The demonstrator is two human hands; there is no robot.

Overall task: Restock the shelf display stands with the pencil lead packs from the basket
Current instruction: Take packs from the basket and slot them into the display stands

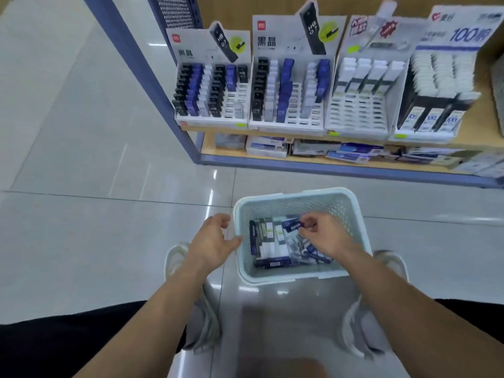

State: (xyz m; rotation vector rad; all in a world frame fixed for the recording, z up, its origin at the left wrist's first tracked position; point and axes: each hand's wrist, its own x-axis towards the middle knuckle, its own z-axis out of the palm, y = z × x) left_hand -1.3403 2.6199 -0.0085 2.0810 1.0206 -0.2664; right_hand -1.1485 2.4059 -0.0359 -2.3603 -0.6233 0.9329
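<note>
A pale green perforated basket (351, 211) sits on the floor below me, holding several blue, white and black pencil lead packs (272, 238). My right hand (324, 234) is inside the basket and pinches a blue pack (291, 224) between thumb and fingers. My left hand (215, 240) hovers just outside the basket's left rim, fingers loosely curled, holding nothing. On the shelf ahead stand several cardboard display stands: the leftmost stand (211, 77) and the second stand (290, 80) have partly filled slots, and the third stand (360, 105) has many bare slots.
A fourth stand (436, 91) with white and black packs stands at the right. A blue shelf post (141, 72) rises at the left. The lower shelf (313, 152) holds flat boxes. Glossy tiled floor surrounds the basket; my shoes flank it.
</note>
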